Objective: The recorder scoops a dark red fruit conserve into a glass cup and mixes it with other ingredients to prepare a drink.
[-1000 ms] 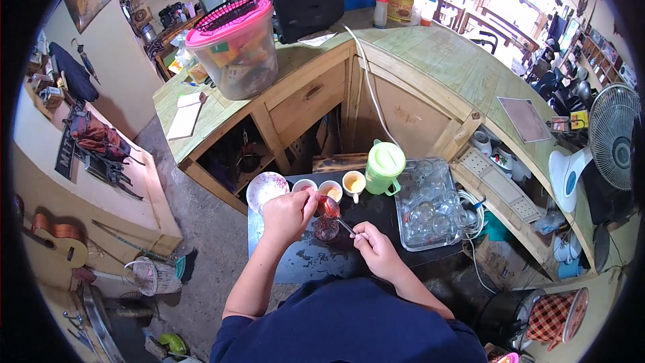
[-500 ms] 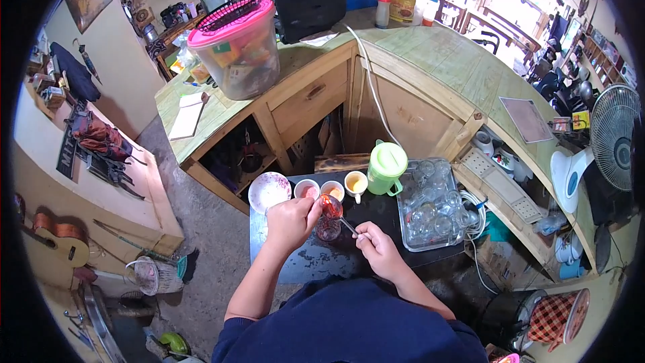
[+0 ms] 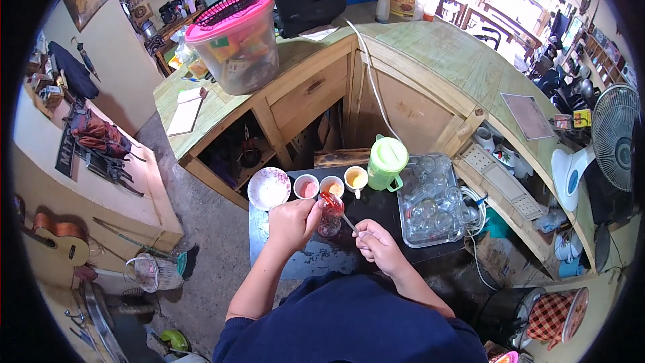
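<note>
Left hand (image 3: 292,220) is closed around a small jar with red contents (image 3: 330,203), tipped over a clear glass (image 3: 328,226) on the dark table (image 3: 282,259); half a second ago the grip and tilt looked the same. Right hand (image 3: 379,247) is pinched shut on a thin spoon (image 3: 349,223) reaching toward the jar, position barely changed. Behind them stand a white plate (image 3: 269,188), three small cups (image 3: 334,185), a green pitcher (image 3: 387,161) and a tray of glasses (image 3: 433,202), unmoved.

bright daylight from the upper right, soft shadows, sharp centre, strong fisheye bending, black corners.
</note>
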Tool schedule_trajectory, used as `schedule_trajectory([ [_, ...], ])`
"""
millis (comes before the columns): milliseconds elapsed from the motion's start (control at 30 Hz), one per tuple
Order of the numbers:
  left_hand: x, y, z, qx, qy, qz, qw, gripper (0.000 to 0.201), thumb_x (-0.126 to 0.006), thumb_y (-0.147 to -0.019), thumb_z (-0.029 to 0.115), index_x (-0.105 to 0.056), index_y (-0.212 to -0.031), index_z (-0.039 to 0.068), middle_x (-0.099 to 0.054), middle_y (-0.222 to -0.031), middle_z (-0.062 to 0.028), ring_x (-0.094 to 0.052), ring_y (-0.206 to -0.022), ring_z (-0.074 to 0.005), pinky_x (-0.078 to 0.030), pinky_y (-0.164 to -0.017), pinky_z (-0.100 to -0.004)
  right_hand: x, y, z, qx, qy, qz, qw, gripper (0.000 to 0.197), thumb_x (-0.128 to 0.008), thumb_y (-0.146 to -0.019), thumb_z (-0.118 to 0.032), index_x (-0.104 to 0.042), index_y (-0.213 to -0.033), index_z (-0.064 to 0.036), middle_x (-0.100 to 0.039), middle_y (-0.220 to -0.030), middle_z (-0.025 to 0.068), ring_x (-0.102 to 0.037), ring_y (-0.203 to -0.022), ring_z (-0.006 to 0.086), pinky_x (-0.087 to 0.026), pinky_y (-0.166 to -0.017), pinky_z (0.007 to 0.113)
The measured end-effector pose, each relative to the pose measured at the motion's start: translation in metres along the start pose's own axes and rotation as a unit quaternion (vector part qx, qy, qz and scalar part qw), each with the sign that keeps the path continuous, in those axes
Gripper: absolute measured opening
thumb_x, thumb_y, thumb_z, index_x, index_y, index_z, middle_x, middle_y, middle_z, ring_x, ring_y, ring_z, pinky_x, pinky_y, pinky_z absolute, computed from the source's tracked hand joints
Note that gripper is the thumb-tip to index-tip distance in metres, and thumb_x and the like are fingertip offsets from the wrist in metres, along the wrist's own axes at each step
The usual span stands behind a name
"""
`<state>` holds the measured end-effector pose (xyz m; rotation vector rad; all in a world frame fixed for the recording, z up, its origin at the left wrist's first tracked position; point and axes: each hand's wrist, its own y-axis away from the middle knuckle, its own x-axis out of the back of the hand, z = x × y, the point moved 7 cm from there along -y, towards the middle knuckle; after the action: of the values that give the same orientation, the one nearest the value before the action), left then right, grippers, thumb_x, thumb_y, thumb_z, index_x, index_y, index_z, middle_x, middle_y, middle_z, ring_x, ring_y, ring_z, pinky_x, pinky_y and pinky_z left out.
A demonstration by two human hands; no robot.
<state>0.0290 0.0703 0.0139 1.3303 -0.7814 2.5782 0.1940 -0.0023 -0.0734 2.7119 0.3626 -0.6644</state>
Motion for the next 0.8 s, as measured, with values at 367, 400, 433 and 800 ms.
schedule_trajectory([
  [367,-0.079,0.018,-0.157,0.177,-0.031,-0.004,0.984,0.023,-0.055,-0.088,0.015,-0.055,-0.103,-0.001,-0.06,-0.097,-0.0252,-0.059,-0.092,-0.0423,-0.046,-0.08,-0.05,0.023,-0.003,0.011,-0.049,-0.102,0.04,0.993,0.01,-0.043,-0.099,-0.016,-0.051,-0.099,-0.0096,-0.037,-0.069,-0.0059,-0.026,-0.048,0.0007,-0.018,-0.041,0.018],
  [400,-0.089,0.023,-0.179,0.176,-0.082,0.003,0.981,0.027,-0.056,-0.083,0.012,-0.053,-0.105,-0.004,-0.059,-0.1,-0.0267,-0.059,-0.093,-0.0435,-0.046,-0.082,-0.0514,0.023,-0.004,0.012,-0.05,-0.101,0.04,0.993,0.01,-0.043,-0.099,-0.016,-0.051,-0.099,-0.0096,-0.037,-0.069,-0.0059,-0.026,-0.048,0.0007,-0.018,-0.041,0.018],
  [433,-0.099,0.027,-0.202,0.203,-0.097,0.001,0.974,0.03,-0.056,-0.08,0.008,-0.054,-0.108,-0.003,-0.058,-0.104,-0.0248,-0.058,-0.096,-0.0432,-0.047,-0.083,-0.0514,0.025,-0.003,0.013,-0.05,-0.097,0.048,0.993,0.01,-0.043,-0.099,-0.016,-0.051,-0.099,-0.0097,-0.037,-0.069,-0.0059,-0.026,-0.048,0.0007,-0.018,-0.041,0.018],
  [800,-0.136,0.048,-0.215,0.096,-0.098,-0.086,0.987,0.056,-0.062,-0.066,0.001,-0.058,-0.122,0.005,-0.059,-0.116,-0.0184,-0.056,-0.108,-0.0389,-0.045,-0.094,-0.0477,0.047,-0.003,0.02,-0.04,-0.068,0.11,0.991,0.008,-0.043,-0.098,-0.013,-0.05,-0.098,-0.0097,-0.037,-0.068,-0.0052,-0.026,-0.048,0.0012,-0.018,-0.041,0.018],
])
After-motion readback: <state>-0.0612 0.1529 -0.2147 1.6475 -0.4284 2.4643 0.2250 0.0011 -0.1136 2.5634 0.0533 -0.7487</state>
